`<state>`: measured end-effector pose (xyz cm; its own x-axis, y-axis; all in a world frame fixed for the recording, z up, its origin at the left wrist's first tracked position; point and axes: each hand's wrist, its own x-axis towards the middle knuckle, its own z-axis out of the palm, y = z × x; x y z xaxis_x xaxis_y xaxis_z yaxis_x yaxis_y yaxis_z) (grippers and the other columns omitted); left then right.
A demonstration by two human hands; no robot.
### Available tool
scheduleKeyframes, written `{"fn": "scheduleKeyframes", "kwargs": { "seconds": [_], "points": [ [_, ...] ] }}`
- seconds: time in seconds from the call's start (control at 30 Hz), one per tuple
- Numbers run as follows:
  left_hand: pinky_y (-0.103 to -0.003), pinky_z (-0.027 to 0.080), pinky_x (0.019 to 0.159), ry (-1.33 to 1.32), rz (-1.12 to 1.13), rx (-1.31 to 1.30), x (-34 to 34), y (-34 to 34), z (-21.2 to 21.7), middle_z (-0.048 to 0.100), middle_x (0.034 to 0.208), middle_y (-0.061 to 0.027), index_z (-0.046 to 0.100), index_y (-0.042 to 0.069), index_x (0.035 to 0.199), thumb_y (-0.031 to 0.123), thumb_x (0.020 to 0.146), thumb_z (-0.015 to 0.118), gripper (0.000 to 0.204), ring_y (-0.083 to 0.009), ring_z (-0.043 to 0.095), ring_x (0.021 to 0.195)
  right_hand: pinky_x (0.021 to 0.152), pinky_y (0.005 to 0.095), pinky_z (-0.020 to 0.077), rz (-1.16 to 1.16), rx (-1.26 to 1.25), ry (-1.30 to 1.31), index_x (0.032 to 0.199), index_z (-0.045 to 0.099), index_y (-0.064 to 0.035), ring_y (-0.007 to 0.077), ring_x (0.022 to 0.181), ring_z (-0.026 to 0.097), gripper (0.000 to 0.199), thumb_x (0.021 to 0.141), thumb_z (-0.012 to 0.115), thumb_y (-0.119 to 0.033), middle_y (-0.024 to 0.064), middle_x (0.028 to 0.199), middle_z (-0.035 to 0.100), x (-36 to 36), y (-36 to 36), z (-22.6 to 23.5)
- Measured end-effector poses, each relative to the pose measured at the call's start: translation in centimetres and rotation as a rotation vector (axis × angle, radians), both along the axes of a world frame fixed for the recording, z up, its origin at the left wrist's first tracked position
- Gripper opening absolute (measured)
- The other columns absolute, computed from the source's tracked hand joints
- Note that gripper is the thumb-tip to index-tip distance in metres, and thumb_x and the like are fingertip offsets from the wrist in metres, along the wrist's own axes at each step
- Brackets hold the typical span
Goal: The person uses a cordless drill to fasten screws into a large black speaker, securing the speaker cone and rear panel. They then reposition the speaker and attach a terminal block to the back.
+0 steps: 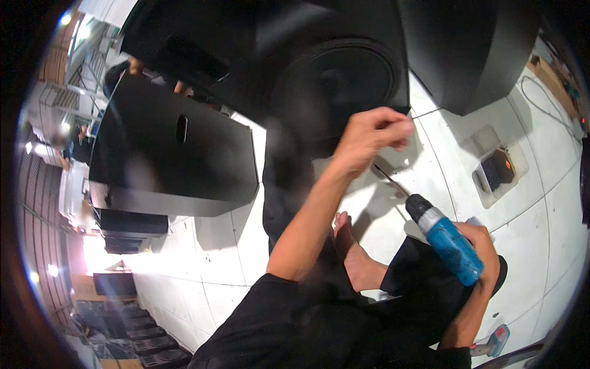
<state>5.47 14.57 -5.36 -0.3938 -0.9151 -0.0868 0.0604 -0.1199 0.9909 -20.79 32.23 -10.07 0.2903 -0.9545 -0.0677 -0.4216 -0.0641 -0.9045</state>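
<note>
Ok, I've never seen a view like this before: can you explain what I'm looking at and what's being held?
There's no machine here: these are a person's two bare hands. The only picture comes from a fisheye camera on their head, looking down, so straight edges bend near the rim. The right hand has its grip around a blue drill, whose long thin bit points toward the left hand. I can't tell whether the left fingers hold anything. On the white tiled floor, to the right, sits a translucent container with dark contents. Ahead stands a black cabinet with a round speaker; another black cabinet is at left.
</note>
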Motion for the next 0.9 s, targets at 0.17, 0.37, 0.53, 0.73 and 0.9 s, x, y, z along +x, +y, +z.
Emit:
{"fn": "scheduleKeyframes", "kwargs": {
  "seconds": [0.17, 0.37, 0.53, 0.73, 0.9],
  "points": [
    [-0.026, 0.053, 0.076, 0.254, 0.379, 0.053, 9.9, 2.9, 0.3, 0.068, 0.093, -0.0091, 0.067, -0.003, 0.104, 0.017, 0.090, 0.073, 0.026, -0.0147, 0.065, 0.081, 0.072, 0.0328, 0.0505, -0.284, -0.069, -0.353, 0.102, 0.065, -0.0005, 0.0200, 0.074, 0.066, 0.049, 0.070, 0.084, -0.032, 0.0071, 0.083, 0.067, 7.4, 3.8, 2.7],
    [-0.027, 0.057, 0.075, 0.464, 0.588, 0.042, 15.1, 3.2, -1.0, 0.070, 0.093, -0.0089, 0.069, 0.001, 0.101, 0.017, 0.092, 0.071, 0.019, -0.0163, 0.068, 0.083, 0.072, 0.0306, 0.0517, -0.335, -0.251, -0.175, 0.109, 0.058, 0.0013, 0.0188, 0.075, 0.065, 0.050, 0.069, 0.081, -0.020, 0.0104, 0.089, 0.067, 14.0, 6.1, 0.8],
    [-0.024, 0.058, 0.066, 0.560, 0.443, 0.166, 18.3, 4.1, -1.6, 0.069, 0.091, -0.0099, 0.066, -0.001, 0.102, 0.017, 0.094, 0.067, 0.020, -0.0149, 0.067, 0.073, 0.076, 0.0336, 0.0528, -0.261, -0.064, -0.516, 0.132, 0.042, 0.0028, 0.0237, 0.081, 0.066, 0.071, 0.071, 0.076, -0.008, 0.0162, 0.101, 0.065, 19.0, 5.2, 2.9],
    [-0.024, 0.059, 0.066, 0.659, 0.309, 0.193, 20.2, 3.0, -2.5, 0.067, 0.091, -0.0123, 0.064, -0.002, 0.104, 0.016, 0.095, 0.065, 0.020, -0.0153, 0.068, 0.073, 0.077, 0.0373, 0.0555, -0.467, 0.130, -0.713, 0.138, 0.031, 0.0029, 0.0249, 0.082, 0.067, 0.077, 0.074, 0.073, -0.002, 0.0205, 0.102, 0.064, 20.0, 6.4, 1.7],
    [-0.025, 0.063, 0.073, 0.806, 0.054, 0.215, 21.1, 0.8, -2.5, 0.067, 0.092, -0.0153, 0.063, -0.005, 0.105, 0.013, 0.096, 0.063, 0.019, -0.0180, 0.072, 0.077, 0.080, 0.0381, 0.0560, -0.417, 0.144, -0.625, 0.141, 0.028, 0.0008, 0.0241, 0.083, 0.068, 0.079, 0.078, 0.074, -0.004, 0.0203, 0.104, 0.065, 20.8, 5.5, 3.5]
  ]
}}
